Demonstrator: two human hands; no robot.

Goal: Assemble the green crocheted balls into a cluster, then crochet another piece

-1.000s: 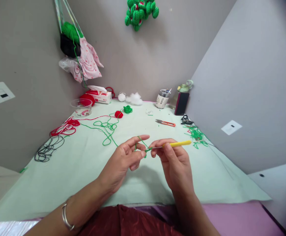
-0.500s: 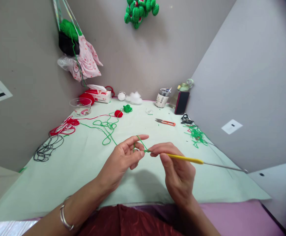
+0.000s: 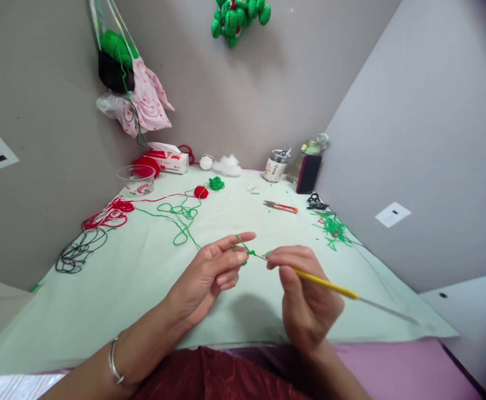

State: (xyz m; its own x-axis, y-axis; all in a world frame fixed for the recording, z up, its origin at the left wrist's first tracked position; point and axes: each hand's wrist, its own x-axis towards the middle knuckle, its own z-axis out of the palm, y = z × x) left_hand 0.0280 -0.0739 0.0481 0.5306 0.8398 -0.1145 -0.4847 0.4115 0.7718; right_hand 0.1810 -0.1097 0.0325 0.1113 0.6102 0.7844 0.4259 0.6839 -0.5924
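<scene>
Green yarn (image 3: 252,253) is pinched between the thumb and fingers of my left hand (image 3: 213,272), and a strand loops over its raised index finger. My right hand (image 3: 307,289) is closed around a crochet hook (image 3: 328,284) with a yellow grip. The hook's thin metal tip reaches left to the small green stitches at my left fingertips. Its long metal rear end sticks out to the right, blurred. From my left hand the strand runs back to loose green loops (image 3: 180,214) on the table.
Thread snips (image 3: 281,206) and green yarn scraps (image 3: 335,230) lie on the right. A phone (image 3: 309,174) leans on a bottle beside a pen tin (image 3: 275,166). Stuffing (image 3: 228,165), a red ball (image 3: 201,192), a tissue box (image 3: 172,161) and a plastic tub (image 3: 137,180) stand behind.
My right hand has moved a little right and down, drawing the hook away from my left fingers. The hook's rear end has dipped. My left fingers have curled in slightly.
</scene>
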